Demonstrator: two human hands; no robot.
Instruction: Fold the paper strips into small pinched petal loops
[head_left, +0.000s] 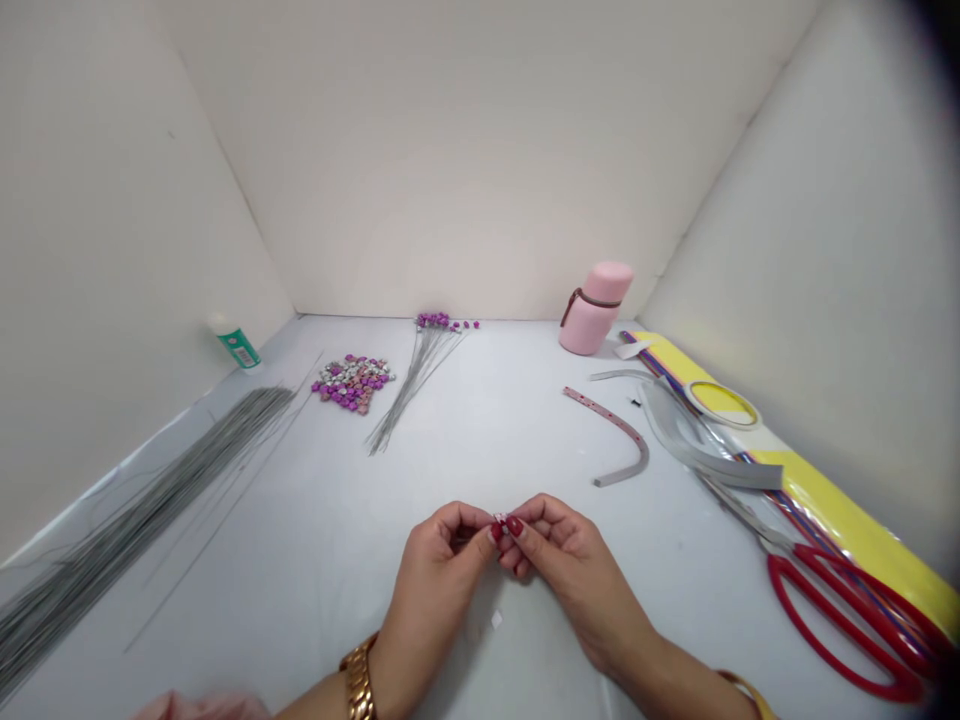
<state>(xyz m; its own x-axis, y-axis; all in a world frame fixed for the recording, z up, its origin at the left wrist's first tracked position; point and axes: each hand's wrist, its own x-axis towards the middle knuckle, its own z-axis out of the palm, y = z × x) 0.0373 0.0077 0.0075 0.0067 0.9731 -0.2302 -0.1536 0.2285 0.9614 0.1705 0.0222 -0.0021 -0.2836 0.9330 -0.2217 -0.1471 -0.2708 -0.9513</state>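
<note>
My left hand and my right hand meet at the near middle of the white table. Both are closed in a pinch, fingertips touching, on a tiny pink and white folded piece between them. Most of that piece is hidden by my thumbs. A small white scrap lies on the table just below my hands. A gold bracelet is on my left wrist.
A long bundle of thin grey wires lies at the left. Further back are a pile of purple and silver stars, wires tipped with purple stars, a glue bottle and a pink bottle. Paper strips, a tape ring and red scissors lie at the right.
</note>
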